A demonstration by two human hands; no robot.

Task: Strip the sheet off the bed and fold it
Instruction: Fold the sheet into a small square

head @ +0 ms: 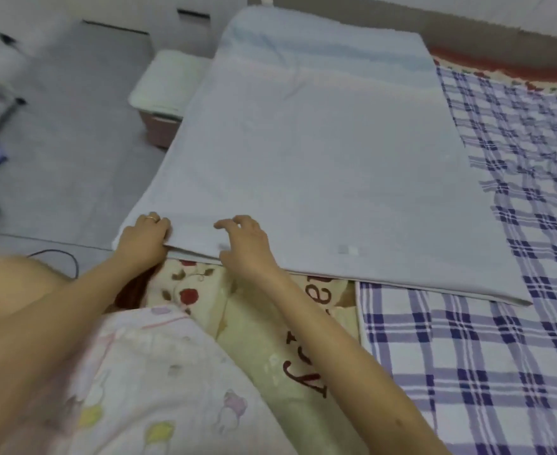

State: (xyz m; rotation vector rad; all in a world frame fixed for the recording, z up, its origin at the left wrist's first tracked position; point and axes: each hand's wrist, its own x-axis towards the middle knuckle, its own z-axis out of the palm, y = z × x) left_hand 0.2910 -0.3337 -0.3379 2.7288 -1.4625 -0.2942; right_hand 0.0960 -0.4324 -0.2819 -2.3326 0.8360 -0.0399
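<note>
The fingers (155, 221) of the left hand (145, 238) curl over the near left corner of the long pale blue folded cotton sheet (320, 165). The thumb seems tucked under the edge, so that corner looks pinched. The fingers (239, 221) of the right hand (247, 246) are spread and hooked like a claw at the sheet's near edge, and I cannot tell whether they grip cloth.

The sheet lies flat as a long strip, already folded lengthwise. A blue-and-white checked bed cover (467, 356) shows to the sheet's right, and a cream flowered blanket (237, 323) lies just below its near edge.

The step in hand is probably the next, crosswise fold. To do it well, the right hand should take every layer of the sheet's near edge, well along from the left corner. Both hands should then lift evenly, carry that edge to the sheet's far end, and match the corners before smoothing.
</note>
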